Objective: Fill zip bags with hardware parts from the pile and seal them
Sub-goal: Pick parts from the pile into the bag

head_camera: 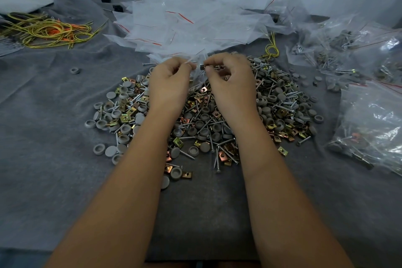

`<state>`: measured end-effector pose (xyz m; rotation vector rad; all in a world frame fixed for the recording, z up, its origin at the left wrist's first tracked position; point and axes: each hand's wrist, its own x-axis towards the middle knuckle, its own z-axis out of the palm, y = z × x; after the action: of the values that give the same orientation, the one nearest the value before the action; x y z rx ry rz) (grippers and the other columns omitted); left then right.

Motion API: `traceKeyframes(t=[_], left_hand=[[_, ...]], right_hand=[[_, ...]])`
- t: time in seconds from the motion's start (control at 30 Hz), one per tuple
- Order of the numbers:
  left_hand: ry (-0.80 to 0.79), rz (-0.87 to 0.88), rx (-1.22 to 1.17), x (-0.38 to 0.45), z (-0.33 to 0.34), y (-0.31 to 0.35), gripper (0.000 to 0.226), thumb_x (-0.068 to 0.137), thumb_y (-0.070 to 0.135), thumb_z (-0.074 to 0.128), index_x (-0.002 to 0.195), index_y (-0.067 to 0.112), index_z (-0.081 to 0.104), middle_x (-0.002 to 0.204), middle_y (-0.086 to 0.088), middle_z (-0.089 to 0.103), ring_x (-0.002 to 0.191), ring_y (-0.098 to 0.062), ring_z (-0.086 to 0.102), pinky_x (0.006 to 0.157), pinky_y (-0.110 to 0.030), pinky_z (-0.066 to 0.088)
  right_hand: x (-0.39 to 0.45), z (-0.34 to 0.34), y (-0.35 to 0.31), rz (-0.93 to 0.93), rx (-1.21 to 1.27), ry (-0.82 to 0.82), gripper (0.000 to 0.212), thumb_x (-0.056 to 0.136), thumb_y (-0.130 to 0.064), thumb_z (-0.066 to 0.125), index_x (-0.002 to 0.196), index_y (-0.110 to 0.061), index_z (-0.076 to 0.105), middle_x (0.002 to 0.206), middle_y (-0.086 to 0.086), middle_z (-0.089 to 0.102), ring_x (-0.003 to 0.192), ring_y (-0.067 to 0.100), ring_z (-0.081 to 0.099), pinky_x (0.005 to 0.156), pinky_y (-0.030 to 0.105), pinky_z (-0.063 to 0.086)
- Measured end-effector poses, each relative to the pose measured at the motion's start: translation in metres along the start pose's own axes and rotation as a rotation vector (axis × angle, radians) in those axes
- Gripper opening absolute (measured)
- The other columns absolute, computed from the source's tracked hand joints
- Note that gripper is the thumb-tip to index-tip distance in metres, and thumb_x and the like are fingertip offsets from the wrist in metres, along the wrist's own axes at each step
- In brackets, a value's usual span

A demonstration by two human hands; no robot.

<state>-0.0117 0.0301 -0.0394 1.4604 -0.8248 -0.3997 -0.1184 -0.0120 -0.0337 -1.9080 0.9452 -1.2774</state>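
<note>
Progress is partial: filled clear zip bags (369, 119) lie right; a large mixed pile of grey caps, screws and brass clips (204, 119) remains; left hand (168, 78) pinches a clear bag's mouth (196, 72); right hand (230, 78) pinches small metal parts at it

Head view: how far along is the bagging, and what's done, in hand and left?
Done: filled bags lie on the right of the grey cloth. In hand: the left hand pinches the mouth of a clear bag while the right hand holds small metal parts at the opening; it is not sealed. Left: a large pile of screws, caps and clips and a heap of empty bags. Plenty remains.
</note>
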Motion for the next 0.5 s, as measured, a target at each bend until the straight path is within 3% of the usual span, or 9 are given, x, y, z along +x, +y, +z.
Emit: traceKeyframes(t=[0.13,0.3,0.4,0.5], left_hand=[[-0.025,0.028,-0.024,-0.0003,-0.0010,0.0008,0.024,0.090,0.015,0.054,0.074,0.024,0.069,0.053,-0.007,0.045,0.054,-0.021,0.040,0.057,-0.035,0.035],[-0.029,0.028,-0.024,-0.0011,-0.0009,0.0009,0.025,0.091,0.014,0.054,0.073,0.024,0.068,0.052,-0.005,0.045,0.054,-0.021,0.041,0.056,-0.034,0.035],[-0.005,0.016,-0.020,-0.0006,0.0005,0.0011,0.026,0.089,0.014,0.056,0.071,0.027,0.069,0.045,0.008,0.045,0.053,-0.019,0.043,0.059,-0.034,0.039],[0.012,-0.002,-0.018,-0.0002,0.0010,0.0013,0.026,0.089,0.015,0.056,0.070,0.027,0.069,0.042,0.010,0.044,0.052,-0.019,0.042,0.060,-0.034,0.040]], right_hand=[[-0.0014,0.0034,0.0018,-0.016,-0.041,-0.068,0.018,0.088,-0.017,0.066,0.095,-0.033,0.070,0.112,-0.001,0.051,0.099,0.016,0.059,0.087,0.030,0.050],[-0.0017,0.0033,0.0038,-0.041,-0.048,-0.068,0.022,0.090,-0.019,0.063,0.096,-0.039,0.069,0.107,-0.003,0.055,0.093,0.009,0.057,0.081,0.023,0.048],[-0.0017,0.0032,0.0031,-0.034,-0.025,-0.047,0.029,0.094,-0.014,0.055,0.094,-0.042,0.064,0.104,-0.002,0.059,0.081,0.002,0.053,0.070,0.015,0.044],[-0.0018,0.0022,0.0035,0.004,0.014,-0.037,0.039,0.091,-0.002,0.043,0.096,-0.033,0.067,0.104,-0.001,0.062,0.080,0.006,0.054,0.069,0.024,0.045]])
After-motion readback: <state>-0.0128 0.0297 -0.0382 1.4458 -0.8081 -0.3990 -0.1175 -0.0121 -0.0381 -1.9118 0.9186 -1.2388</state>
